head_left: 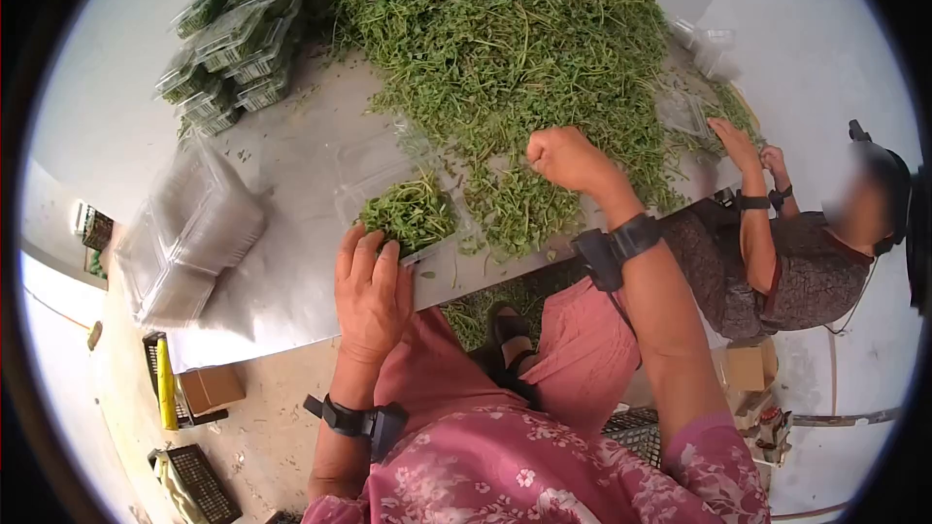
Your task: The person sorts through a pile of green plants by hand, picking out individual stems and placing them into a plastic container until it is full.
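A clear plastic clamshell box [419, 254] lies near the front edge of the table with its lid folded back, and cut green stems and leaves [413, 211] fill its tray. My left hand [371, 293] grips the box at its near left corner, fingers over the rim. Above the loose greens to the right of the box, my right hand [573, 161] is closed in a fist; whatever is inside it is hidden. A large heap of the same greens [515, 39] rises behind both hands.
Filled boxes [243, 39] are stacked at the back left, with nested clear boxes [189, 233] nearer. A co-worker [806, 262] sits at the right, hands at another clear box [684, 114]. Black crates [199, 485] stand on the floor.
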Available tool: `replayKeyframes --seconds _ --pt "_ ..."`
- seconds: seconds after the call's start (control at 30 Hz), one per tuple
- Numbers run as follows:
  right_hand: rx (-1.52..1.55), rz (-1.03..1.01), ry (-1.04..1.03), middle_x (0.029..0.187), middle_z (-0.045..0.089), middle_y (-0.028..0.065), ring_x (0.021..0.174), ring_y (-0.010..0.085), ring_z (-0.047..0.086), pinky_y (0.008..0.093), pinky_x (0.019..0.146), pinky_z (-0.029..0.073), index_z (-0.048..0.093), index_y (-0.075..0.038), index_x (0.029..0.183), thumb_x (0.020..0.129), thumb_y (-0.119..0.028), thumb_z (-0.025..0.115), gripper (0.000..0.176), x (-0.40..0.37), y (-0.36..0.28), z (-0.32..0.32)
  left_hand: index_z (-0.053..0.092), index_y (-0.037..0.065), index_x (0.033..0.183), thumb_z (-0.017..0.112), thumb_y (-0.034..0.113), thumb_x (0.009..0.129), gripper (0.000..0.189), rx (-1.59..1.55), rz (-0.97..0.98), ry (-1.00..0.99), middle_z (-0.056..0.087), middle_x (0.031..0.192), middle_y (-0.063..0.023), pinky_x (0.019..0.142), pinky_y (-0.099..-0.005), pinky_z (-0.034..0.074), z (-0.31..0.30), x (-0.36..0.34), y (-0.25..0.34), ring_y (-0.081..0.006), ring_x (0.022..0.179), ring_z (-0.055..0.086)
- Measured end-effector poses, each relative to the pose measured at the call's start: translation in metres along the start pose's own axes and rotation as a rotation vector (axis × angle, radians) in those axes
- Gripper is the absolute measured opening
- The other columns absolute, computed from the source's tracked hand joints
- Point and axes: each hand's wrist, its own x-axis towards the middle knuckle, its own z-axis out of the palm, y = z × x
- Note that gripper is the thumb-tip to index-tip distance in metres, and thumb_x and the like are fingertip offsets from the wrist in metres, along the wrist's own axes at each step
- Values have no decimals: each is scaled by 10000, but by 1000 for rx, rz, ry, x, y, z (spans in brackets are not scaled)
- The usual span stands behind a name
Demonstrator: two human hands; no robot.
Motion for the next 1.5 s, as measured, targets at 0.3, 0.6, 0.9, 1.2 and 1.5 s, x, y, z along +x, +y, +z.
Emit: replayKeyframes --seconds 0.3,0.6,0.9,1.2,1.5 --pt "27 0 55 890 730 133 790 253 702 387 706 553 711 -22 967 844 -22 670 130 -7 -5 -6 624 -8 1135 705 -8 779 365 -12 -19 12 601 1210 -189 997 -511 482 1 1 3 -453 1214 529" --pt "-1 -4 7 919 732 151 811 265 702 391 706 545 714 -20 1002 835 45 576 226 -10 -6 -6 623 -12 1135 708 -10 770 374 -10 -16 14 602 1208 -195 992 -514 484 1 0 2 -459 1206 533" --pt "-13 18 -31 931 727 164 814 274 693 392 700 534 707 -5 1014 830 38 554 244 -13 -6 -10 625 -12 1136 713 -11 770 376 -5 -11 23 605 1206 -197 988 -516 484 2 0 2 -459 1201 537" --pt "-12 59 -69 967 726 157 878 286 688 409 738 536 716 -14 1029 806 54 573 274 -15 -6 -14 629 -16 1138 704 -10 779 367 2 -15 20 606 1204 -198 1002 -515 476 2 0 2 -456 1205 535" --pt "38 99 -13 1031 729 188 964 360 698 474 788 544 719 -41 1038 873 32 565 237 -16 -10 -13 631 -16 1135 710 -7 774 370 1 -18 14 609 1201 -198 999 -510 477 0 1 2 -452 1208 535"
